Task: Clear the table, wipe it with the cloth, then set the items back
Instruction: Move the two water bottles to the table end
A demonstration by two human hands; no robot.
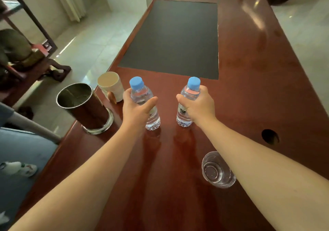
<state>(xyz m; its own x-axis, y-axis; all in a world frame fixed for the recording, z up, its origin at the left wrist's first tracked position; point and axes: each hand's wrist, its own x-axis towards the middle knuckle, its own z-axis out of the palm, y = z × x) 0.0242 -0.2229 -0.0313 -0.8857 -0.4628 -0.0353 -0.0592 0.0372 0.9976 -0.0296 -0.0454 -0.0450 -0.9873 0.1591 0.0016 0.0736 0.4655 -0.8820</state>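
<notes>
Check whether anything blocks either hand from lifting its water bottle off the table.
Nothing visible does. The left hand grips the left bottle, the right hand the right bottle. The mug and glass stand apart.

2 bare forearms, sleeveless, no jewellery

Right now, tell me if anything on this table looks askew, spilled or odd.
Nothing spilled or tipped. Both bottles stand upright and capped, one gripped by each hand. The glass, mug and metal cylinder are upright. Only oddity: the cylinder and mug sit close to the table's left edge.
</notes>
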